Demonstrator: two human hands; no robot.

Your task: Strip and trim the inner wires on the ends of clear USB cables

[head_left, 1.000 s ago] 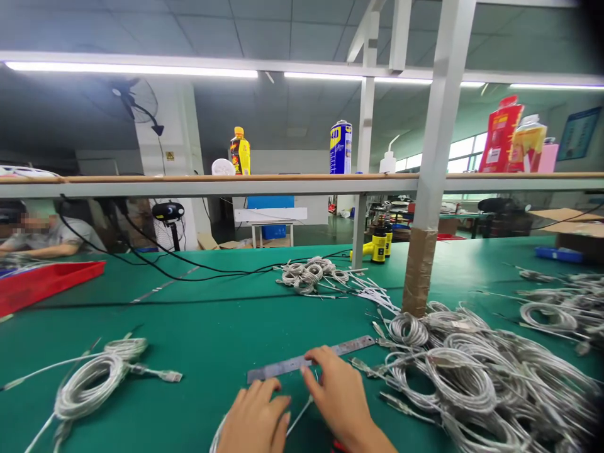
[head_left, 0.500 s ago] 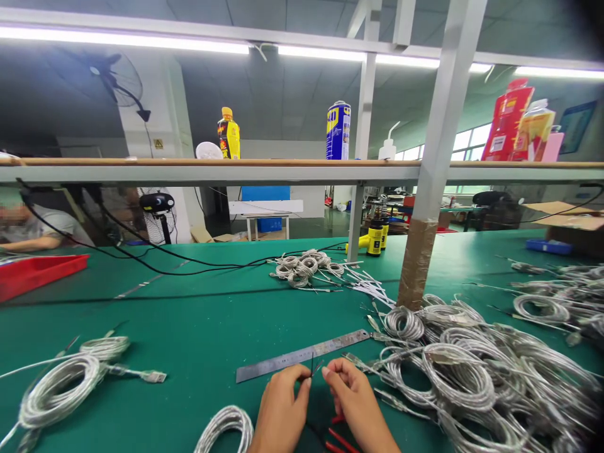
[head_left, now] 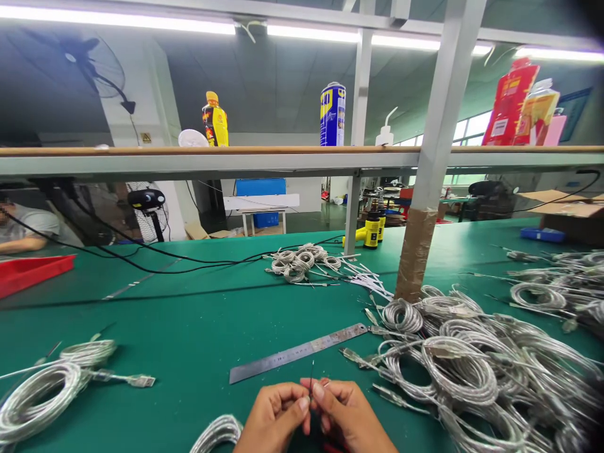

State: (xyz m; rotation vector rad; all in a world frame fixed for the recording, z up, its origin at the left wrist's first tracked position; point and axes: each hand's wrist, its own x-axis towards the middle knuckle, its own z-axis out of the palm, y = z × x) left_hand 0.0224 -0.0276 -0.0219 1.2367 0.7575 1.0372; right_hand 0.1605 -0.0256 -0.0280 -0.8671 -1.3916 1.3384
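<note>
Close together at the bottom centre are my left hand and my right hand, their fingertips nearly meeting. My left thumb and fingers pinch a thin black wire, whose light tip points up. My right thumb and fingers are closed just beside that wire; what lies between them is too small to make out. Below my right hand a bit of a red-handled tool shows, mostly covered. A steel ruler lies slanted on the table just beyond my fingers. Left of my left hand sits a coiled clear-jacketed cable, cut off by the frame.
A large heap of coiled USB cables fills the right. More coils lie at left, and a smaller bundle farther back. A taped post rises from the green table. A shelf with bottles crosses above.
My hands have come closer together, the right fingertips now beside the wire. The red handles are more hidden. The whole view has shifted slightly.
</note>
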